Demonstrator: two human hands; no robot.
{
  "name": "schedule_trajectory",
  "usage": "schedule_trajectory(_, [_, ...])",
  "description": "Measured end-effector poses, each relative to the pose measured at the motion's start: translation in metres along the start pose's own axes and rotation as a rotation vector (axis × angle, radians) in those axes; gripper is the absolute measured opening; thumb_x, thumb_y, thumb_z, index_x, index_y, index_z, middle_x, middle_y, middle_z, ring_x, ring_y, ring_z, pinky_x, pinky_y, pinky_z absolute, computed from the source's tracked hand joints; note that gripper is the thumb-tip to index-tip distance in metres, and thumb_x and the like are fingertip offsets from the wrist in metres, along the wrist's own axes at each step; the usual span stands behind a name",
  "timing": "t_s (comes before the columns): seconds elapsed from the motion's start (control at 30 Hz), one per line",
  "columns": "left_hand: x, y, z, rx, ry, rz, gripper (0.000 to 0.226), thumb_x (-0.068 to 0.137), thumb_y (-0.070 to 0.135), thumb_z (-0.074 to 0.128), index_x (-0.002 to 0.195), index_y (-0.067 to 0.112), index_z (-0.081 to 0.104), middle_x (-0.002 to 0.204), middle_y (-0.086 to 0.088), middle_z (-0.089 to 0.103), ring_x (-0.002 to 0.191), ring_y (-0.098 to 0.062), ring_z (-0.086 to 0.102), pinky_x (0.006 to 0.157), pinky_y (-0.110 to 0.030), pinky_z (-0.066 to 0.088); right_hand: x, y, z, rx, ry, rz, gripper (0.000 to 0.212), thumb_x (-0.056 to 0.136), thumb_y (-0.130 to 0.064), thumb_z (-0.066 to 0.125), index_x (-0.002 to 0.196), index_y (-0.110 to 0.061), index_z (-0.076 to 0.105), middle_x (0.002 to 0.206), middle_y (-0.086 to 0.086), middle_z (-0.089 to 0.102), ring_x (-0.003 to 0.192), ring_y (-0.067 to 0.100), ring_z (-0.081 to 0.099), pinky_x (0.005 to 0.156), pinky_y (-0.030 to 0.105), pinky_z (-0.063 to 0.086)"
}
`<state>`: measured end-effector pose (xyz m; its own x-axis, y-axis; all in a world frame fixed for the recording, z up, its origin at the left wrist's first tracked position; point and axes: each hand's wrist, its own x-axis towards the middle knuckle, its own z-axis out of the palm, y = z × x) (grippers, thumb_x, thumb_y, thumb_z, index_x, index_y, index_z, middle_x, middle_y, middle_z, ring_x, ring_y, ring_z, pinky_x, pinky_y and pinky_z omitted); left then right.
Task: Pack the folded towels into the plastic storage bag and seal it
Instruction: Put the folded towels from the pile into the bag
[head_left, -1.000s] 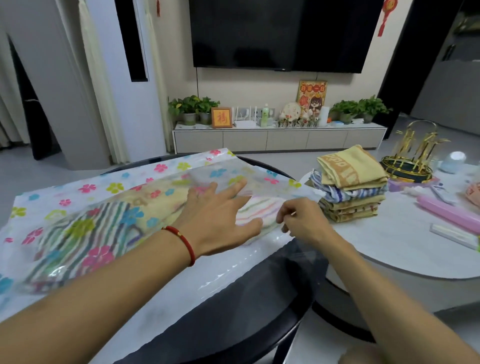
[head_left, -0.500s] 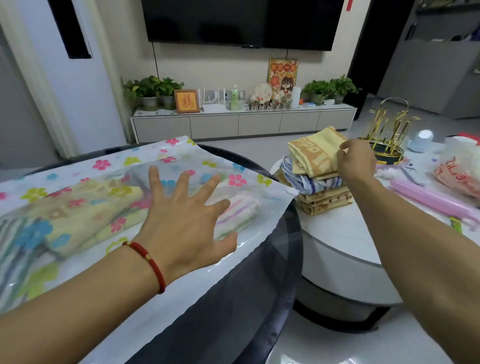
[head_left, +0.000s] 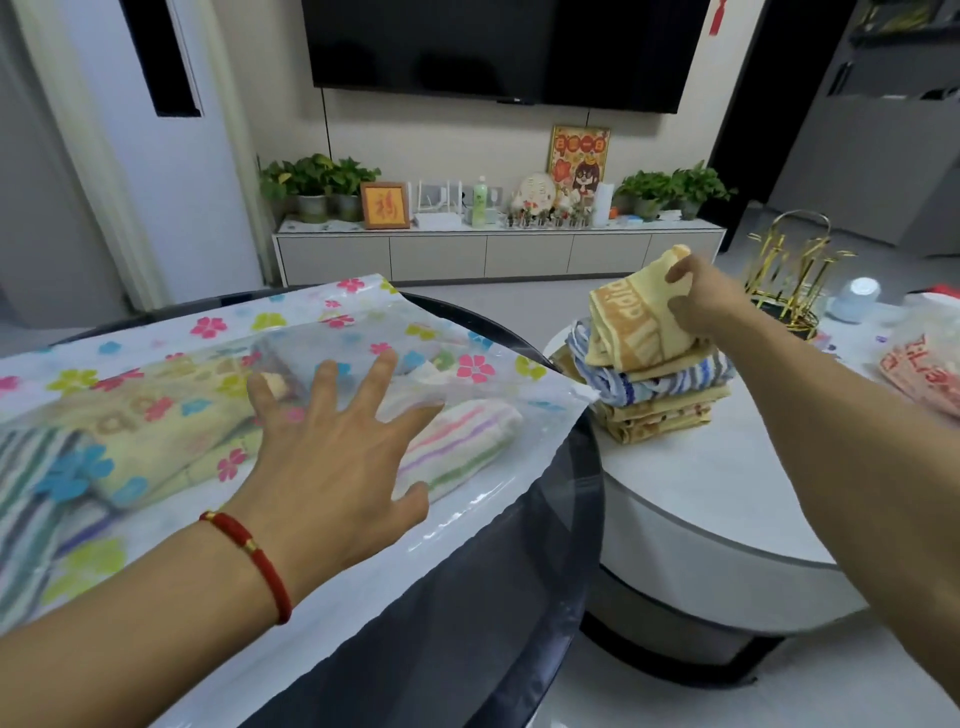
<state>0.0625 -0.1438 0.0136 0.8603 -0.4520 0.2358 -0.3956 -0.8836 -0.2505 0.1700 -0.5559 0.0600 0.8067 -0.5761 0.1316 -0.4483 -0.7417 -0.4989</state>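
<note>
Plastic storage bag, flower-printed, flat on dark round glass bench; long axis running left to right, mouth end at right, pointing toward towel stack. Folded towels visible through the film: striped pastel towel nearest the mouth, yellow one further in, more striped cloth at far left.

Bag's right edge overhanging the dark bench rim, corner touching the stack's blue-striped layer. Stack on white round bench, just beside the dark one. Bare white surface near side of the stack; gold rack close behind it, pink packet at far right.

Left hand flat on the bag, fingers spread, pressing the film over the towels; red cord bracelet on the wrist. Right hand pinching top yellow towel at its far upper corner, thumb and fingers curled on the cloth, towel tilted up off the stack.

Against half a second ago: right hand then only touching the towel's edge, towel lying flat; now corner raised. Left hand in about the same spot.
</note>
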Motion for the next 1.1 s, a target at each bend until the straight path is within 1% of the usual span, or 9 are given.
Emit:
schedule_trajectory(0.13, [-0.023,-0.016,-0.002,-0.016,-0.024,-0.04,0.071,0.082,0.07,0.035,0.147,0.053,0.009,0.166,0.0,-0.008,0.147,-0.041,0.01,0.104,-0.081,0.015,-0.037,-0.008,-0.025,0.372,-0.073,-0.016,0.03,0.103,-0.008,0.047,0.125,-0.013,0.066,0.099,0.012,0.057,0.076,0.025,0.053,0.06,0.037,0.044])
schedule_trajectory(0.27, [-0.056,-0.042,0.003,-0.019,-0.095,-0.094,0.073,0.082,0.068,0.04,0.146,0.056,0.007,0.166,0.0,-0.003,0.146,-0.045,0.011,0.103,-0.083,0.013,-0.097,-0.01,-0.061,0.73,-0.372,0.041,0.031,0.107,-0.005,0.048,0.13,-0.003,0.068,0.108,0.016,0.066,0.072,0.019,0.07,0.056,0.025,0.06])
schedule_trajectory(0.43, [-0.081,-0.075,0.0,-0.006,-0.184,-0.107,0.078,0.082,0.065,0.046,0.147,0.055,0.005,0.166,0.007,-0.002,0.147,-0.047,0.008,0.1,-0.086,0.01,-0.177,-0.013,-0.089,0.778,-0.623,-0.044,0.038,0.099,0.0,0.05,0.119,-0.015,0.079,0.109,0.021,0.067,0.067,0.019,0.065,0.055,0.025,0.059])
schedule_trajectory(0.57, [-0.076,-0.098,-0.028,-0.028,-0.18,-0.085,0.089,0.079,0.065,0.055,0.151,0.046,0.005,0.166,0.013,0.003,0.148,-0.044,0.008,0.098,-0.088,0.006,-0.236,-0.037,-0.093,0.964,-0.848,-0.131,0.042,0.097,0.002,0.052,0.13,-0.012,0.071,0.132,0.022,0.069,0.082,0.023,0.077,0.06,0.026,0.062])
schedule_trajectory(0.73, [-0.066,-0.116,-0.063,-0.084,-0.235,-0.045,0.106,0.076,0.06,0.063,0.155,0.036,-0.004,0.164,0.019,-0.013,0.151,-0.041,-0.002,0.099,-0.086,0.011,-0.294,-0.084,-0.044,0.974,-1.162,-0.216,0.045,0.093,0.004,0.055,0.136,-0.006,0.066,0.132,0.022,0.069,0.088,0.025,0.076,0.066,0.03,0.065])
schedule_trajectory(0.8, [-0.062,-0.121,-0.075,-0.08,-0.269,-0.002,0.109,0.077,0.056,0.066,0.155,0.035,-0.007,0.164,0.019,-0.013,0.151,-0.037,-0.001,0.1,-0.084,0.018,-0.314,-0.116,-0.006,0.995,-1.195,-0.2,0.042,0.097,0.008,0.051,0.135,-0.003,0.065,0.126,0.021,0.071,0.089,0.025,0.075,0.069,0.031,0.065])
schedule_trajectory(0.9, [-0.052,-0.131,-0.09,-0.063,-0.315,0.044,0.108,0.078,0.058,0.063,0.155,0.031,-0.008,0.166,0.012,-0.008,0.15,-0.039,0.002,0.109,-0.074,0.021,-0.337,-0.164,0.048,1.218,-1.074,-0.094,0.042,0.1,0.006,0.05,0.134,-0.012,0.066,0.114,0.01,0.073,0.079,0.018,0.075,0.06,0.027,0.06])
schedule_trajectory(0.97, [-0.049,-0.136,-0.098,-0.071,-0.319,0.032,0.106,0.078,0.059,0.061,0.156,0.031,-0.006,0.166,0.011,-0.005,0.15,-0.039,0.004,0.11,-0.071,0.023,-0.349,-0.181,0.081,1.4,-0.978,0.031,0.044,0.103,0.001,0.049,0.141,-0.018,0.059,0.121,0.007,0.07,0.087,0.019,0.074,0.07,0.033,0.061])
schedule_trajectory(1.1, [-0.054,-0.132,-0.101,-0.066,-0.317,-0.009,0.103,0.08,0.061,0.062,0.156,0.033,-0.002,0.165,0.018,-0.003,0.149,-0.037,0.009,0.104,-0.075,0.029,-0.377,-0.168,0.132,1.114,-1.012,0.016,0.045,0.106,-0.012,0.053,0.149,-0.012,0.041,0.118,0.006,0.058,0.095,0.024,0.068,0.085,0.043,0.062])
